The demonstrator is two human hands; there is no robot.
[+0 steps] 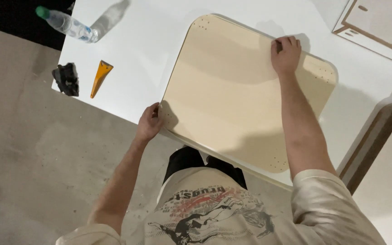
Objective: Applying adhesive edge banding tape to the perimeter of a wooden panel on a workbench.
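Printed shirt (205, 213) nearest, and above it the panel (241, 90) lies flat on the white tabletop (137, 41), left hand (149, 122) pinching its near-left corner, right hand (286, 54) curled over its far edge; best kept level, both grips even.

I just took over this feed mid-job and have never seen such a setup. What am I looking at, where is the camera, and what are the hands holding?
There is no machine: a person works with bare hands, filmed by one camera on their head, looking down. A pale wooden board with rounded corners lies on a white table. The left hand grips the board's near corner; the right hand presses its far edge. Left of the board lie an orange wedge-shaped tool, a black crumpled object and a clear plastic bottle with a green cap.
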